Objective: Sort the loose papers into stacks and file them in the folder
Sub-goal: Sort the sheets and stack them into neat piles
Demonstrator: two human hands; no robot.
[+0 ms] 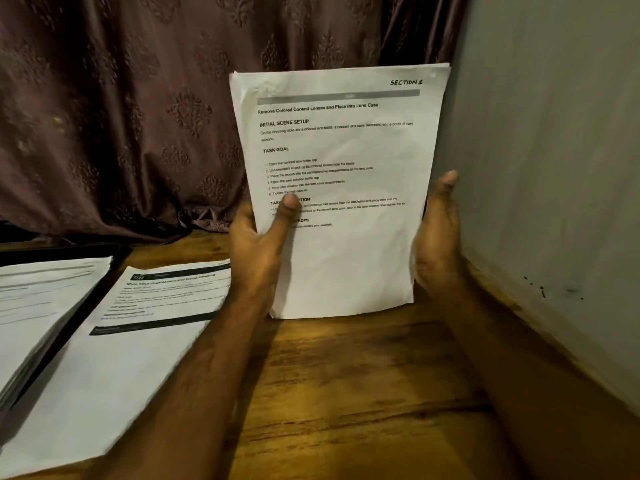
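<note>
I hold a thin stack of white printed papers (341,209) upright, its bottom edge resting on the wooden table (346,375). The top sheet is marked "SECTION 1". My left hand (258,251) grips the stack's left edge, thumb across the front. My right hand (438,237) is pressed flat against the right edge, fingers straight. A second printed paper stack (138,341) lies flat on the table to the left. At the far left a dark folder (74,320) lies open with a sheaf of papers (41,306) on it.
A brown patterned curtain (138,116) hangs behind the table. A grey wall (554,168) runs close along the table's right side. Bare wood shows between my forearms.
</note>
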